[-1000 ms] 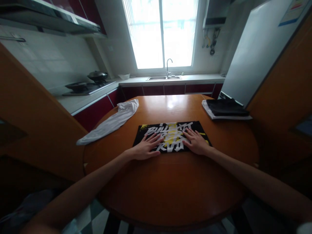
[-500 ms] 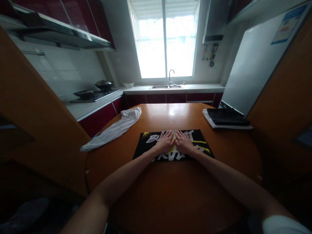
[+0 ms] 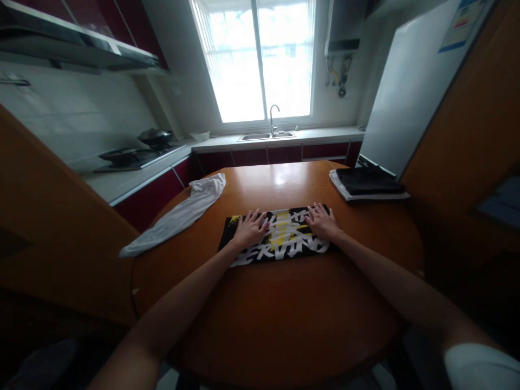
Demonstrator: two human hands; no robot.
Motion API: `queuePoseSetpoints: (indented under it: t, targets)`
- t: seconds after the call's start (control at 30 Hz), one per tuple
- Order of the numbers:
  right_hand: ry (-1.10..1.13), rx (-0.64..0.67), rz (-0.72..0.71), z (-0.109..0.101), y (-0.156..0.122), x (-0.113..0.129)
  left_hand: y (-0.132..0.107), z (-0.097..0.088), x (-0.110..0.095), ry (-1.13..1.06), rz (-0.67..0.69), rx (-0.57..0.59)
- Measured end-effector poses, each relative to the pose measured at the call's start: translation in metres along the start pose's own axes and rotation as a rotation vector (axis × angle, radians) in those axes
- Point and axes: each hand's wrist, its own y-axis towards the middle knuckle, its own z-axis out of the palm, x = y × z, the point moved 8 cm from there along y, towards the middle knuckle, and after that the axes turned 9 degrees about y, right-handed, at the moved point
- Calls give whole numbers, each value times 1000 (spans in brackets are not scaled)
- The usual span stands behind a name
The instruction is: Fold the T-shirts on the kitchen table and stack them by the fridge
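A folded black garment [image 3: 284,246] with white lettering and yellow splashes lies flat on the round wooden table [image 3: 280,309]. My left hand [image 3: 251,229] rests palm down on its left part, fingers spread. On the right part lies my right hand [image 3: 322,222], also flat with its fingers apart. Both hands touch the cloth without gripping it, and they cover some of the print. The garment's kind beyond folded printed cloth cannot be made out.
A crumpled white cloth [image 3: 179,214] lies along the table's left edge. Folded black cloth [image 3: 369,180] sits on white cloth [image 3: 343,187] at the right. Behind stand a counter with a sink [image 3: 255,137], a stove with pans [image 3: 154,137] and a fridge [image 3: 400,92].
My hands have slid apart from the garment's middle toward its left and right sides, uncovering the central print. The view has shifted and tilted slightly.
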Motion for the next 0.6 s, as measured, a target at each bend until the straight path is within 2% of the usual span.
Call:
queuePoseSetpoints:
  t: [0.1, 0.2, 0.33, 0.4, 0.47, 0.53, 0.6]
  targets:
    - [22, 7, 69, -3, 2, -20, -2, 2, 27, 31, -81, 9]
    - [32, 5, 95, -4, 3, -28, -4, 5, 46, 23, -168, 48]
    - [68, -18, 89, -7, 4, -26, -4, 0, 52, 26, -209, 58]
    - [97, -79, 83, -16, 5, -27, -5, -8, 44, 63, -180, 1]
    - [117, -157, 89, -30, 6, -31, -7, -18, 28, 94, -105, -80]
    - [128, -205, 130, -42, 7, -40, -11, -25, 4, 88, 12, -140]
    - [136, -197, 207, -50, 7, -51, -18, -30, -26, 47, 142, -168]
